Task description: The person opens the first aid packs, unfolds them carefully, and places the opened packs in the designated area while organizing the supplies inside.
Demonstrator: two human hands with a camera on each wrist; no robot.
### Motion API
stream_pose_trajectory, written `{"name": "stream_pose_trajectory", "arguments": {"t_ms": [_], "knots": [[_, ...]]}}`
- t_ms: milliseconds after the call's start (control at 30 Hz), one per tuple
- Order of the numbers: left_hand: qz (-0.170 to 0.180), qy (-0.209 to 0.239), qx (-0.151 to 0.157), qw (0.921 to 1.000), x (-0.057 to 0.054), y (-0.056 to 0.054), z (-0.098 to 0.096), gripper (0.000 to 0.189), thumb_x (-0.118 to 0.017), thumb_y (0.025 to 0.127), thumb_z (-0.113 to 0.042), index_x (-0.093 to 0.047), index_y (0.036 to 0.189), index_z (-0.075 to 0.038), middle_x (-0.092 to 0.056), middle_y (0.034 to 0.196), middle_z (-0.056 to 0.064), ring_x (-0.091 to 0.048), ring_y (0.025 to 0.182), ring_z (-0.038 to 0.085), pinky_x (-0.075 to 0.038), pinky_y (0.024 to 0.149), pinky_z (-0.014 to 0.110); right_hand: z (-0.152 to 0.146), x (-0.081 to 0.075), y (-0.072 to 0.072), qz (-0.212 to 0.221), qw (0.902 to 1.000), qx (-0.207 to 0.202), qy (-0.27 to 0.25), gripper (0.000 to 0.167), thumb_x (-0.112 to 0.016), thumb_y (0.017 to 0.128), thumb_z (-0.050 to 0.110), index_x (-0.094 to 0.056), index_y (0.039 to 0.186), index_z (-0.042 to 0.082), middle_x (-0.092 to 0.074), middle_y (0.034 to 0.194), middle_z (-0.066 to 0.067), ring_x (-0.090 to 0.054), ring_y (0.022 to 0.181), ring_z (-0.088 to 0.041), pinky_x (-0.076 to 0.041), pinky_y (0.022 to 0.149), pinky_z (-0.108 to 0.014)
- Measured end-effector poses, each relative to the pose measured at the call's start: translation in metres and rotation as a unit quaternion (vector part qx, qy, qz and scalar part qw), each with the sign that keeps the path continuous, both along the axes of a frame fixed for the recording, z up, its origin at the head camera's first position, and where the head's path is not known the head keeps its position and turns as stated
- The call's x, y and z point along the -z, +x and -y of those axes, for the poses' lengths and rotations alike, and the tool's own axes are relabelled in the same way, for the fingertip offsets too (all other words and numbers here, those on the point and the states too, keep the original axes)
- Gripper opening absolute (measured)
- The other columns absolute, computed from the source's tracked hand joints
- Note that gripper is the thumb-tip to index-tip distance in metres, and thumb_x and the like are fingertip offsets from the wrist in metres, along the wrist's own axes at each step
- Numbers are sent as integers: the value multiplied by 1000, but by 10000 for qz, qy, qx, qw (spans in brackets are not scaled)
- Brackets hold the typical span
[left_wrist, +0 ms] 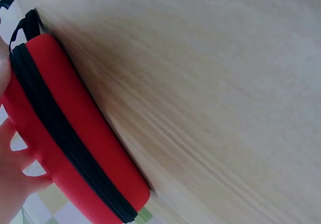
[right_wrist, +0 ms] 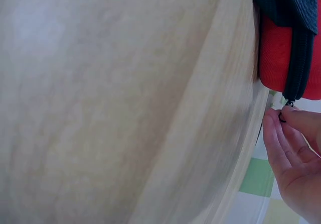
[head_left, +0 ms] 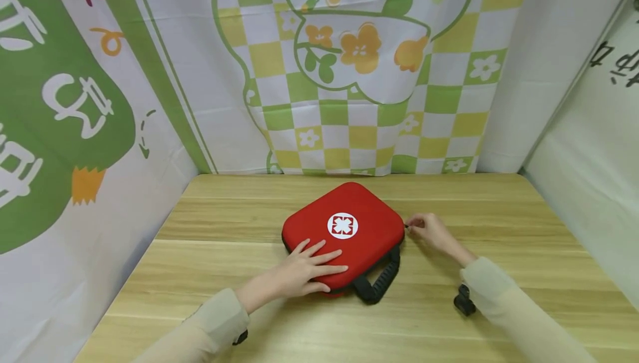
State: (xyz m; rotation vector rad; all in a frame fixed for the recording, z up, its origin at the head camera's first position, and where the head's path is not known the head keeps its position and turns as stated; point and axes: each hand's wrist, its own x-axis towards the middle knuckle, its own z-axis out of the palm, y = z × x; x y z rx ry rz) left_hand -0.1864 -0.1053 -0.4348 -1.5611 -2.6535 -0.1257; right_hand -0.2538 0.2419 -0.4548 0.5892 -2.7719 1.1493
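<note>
A red zippered first-aid case (head_left: 359,252) with a white round emblem lies flat on the wooden table, its black handle (head_left: 383,282) toward the front right. My left hand (head_left: 307,270) rests on the lid's near-left part with fingers spread. At the case's right corner, my right hand (head_left: 428,231) pinches a small black zipper pull (right_wrist: 282,116) between thumb and fingers. The black zipper (left_wrist: 67,133) runs along the side of the case, and its two edges lie together along the stretch seen in the left wrist view.
The wooden table (head_left: 224,207) reaches back to a patterned curtain (head_left: 339,113) with green and yellow checks. Printed cloth walls (head_left: 165,174) stand on the left and right. A black wrist device (head_left: 464,301) sits at the right cuff.
</note>
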Motion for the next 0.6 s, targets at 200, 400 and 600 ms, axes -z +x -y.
{"name": "stream_pose_trajectory", "arguments": {"t_ms": [200, 400, 600], "knots": [[-224, -128, -22, 9997, 1, 0, 2, 51, -49, 86, -45, -36, 135, -34, -32, 141, -3, -33, 124, 34, -27, 94, 55, 0, 0, 4, 118, 9999, -87, -91, 10, -57, 77, -11, -62, 86, -11, -63, 78, -18, -59, 72, -25, -47, 62, -26], [-339, -58, 0, 9994, 1, 0, 2, 50, -49, 86, -45, -37, 134, -34, -34, 140, -3, -34, 123, 34, -28, 93, 55, -2, 0, 11, 128, 9995, -279, -120, 8, -57, 77, -12, -61, 84, -12, -63, 77, -19, -60, 70, -25, -47, 60, -25], [-375, 2, -26, 9993, 1, 1, 0, 50, -49, 86, -46, -38, 134, -34, -35, 139, -3, -35, 123, 34, -28, 93, 55, -3, 0, 22, 68, 9987, -478, -177, 5, -58, 75, -13, -60, 80, -13, -63, 73, -17, -60, 66, -21, -48, 58, -24]]}}
